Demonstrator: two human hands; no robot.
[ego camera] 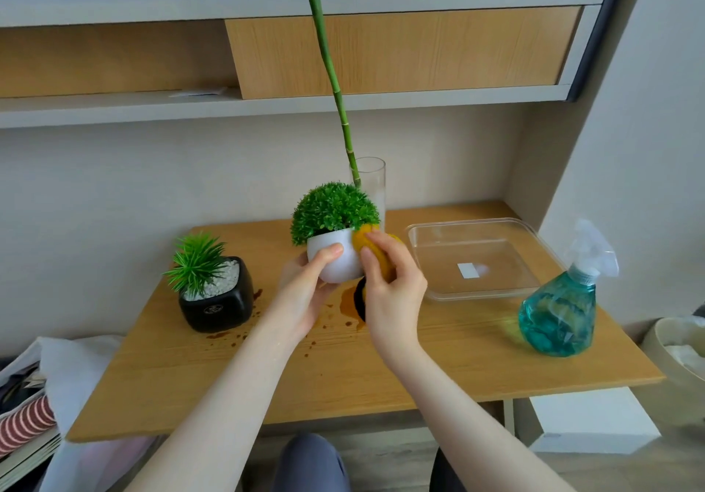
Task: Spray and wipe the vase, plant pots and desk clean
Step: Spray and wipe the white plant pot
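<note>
Mid-frame, above the stained surface (381,369), my left grip (305,293) clasps the white pot (335,258); my right grip (389,281) pinches the cloth (375,253) against it. I'd turn the pot slowly, wiping all round.

Wood tabletop (419,361): black pot (217,300) left, glass vase (372,190) rear, clear tray (477,258), spray bottle (560,308) right, brown spill (349,306) center.

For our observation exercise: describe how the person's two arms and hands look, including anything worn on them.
Both forearms are bare, with no sleeves in view. The left hand and right hand wear no gloves, rings, watch or bracelet that can be seen. The fingernails look short and unpainted.
</note>
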